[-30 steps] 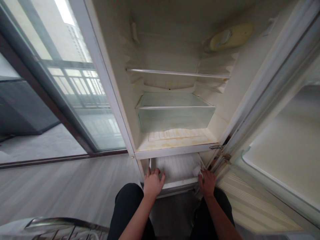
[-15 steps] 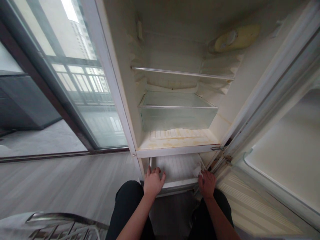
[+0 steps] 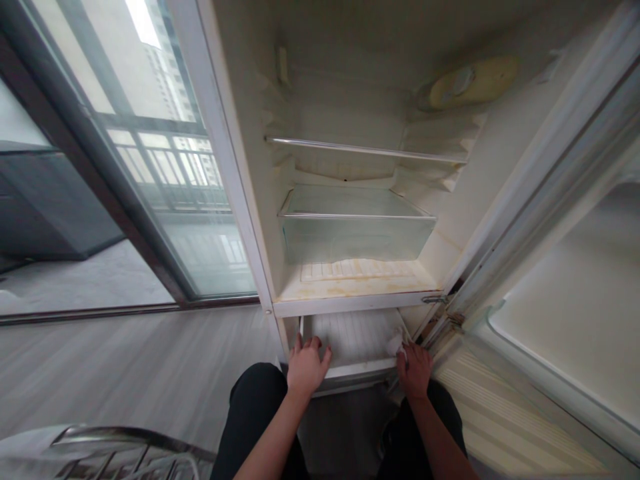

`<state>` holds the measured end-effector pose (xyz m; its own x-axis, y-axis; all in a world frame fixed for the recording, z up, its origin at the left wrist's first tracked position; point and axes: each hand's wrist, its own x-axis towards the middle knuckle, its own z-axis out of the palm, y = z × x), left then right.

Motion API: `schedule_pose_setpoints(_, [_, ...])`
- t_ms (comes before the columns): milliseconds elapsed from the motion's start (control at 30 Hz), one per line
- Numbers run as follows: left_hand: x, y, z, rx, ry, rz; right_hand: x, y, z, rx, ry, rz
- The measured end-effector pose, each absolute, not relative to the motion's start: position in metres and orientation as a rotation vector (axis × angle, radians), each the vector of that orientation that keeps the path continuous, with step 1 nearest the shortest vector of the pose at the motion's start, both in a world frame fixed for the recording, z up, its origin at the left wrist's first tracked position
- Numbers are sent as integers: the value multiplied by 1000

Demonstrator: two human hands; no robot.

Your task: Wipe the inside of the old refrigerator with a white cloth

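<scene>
In front of me stands an open refrigerator with a lower compartment. A white ribbed drawer sits part-way out of that compartment. My left hand rests at the drawer's left front corner, fingers spread and nothing in them. At the right front corner, my right hand is closed on a crumpled white cloth or tissue, pressed against the drawer's right side. Part of the white wad is hidden under the fingers.
Above are a clear crisper bin, a glass shelf and a yellowish lamp cover. The open doors stand at right. A metal rack is at lower left, and a sliding glass door lies beyond.
The view has shifted very slightly. Both hands stay at the drawer's corners, and the white wad by my right hand has changed shape a little.
</scene>
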<state>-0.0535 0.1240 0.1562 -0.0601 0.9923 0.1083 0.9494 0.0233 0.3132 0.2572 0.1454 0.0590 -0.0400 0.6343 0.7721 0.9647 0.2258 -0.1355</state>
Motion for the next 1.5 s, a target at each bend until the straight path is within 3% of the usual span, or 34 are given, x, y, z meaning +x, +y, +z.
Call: schedule_pose_setpoints(1500, [-54,125,154,2033,2130,454,257,145,59,-1499,-1756,-557])
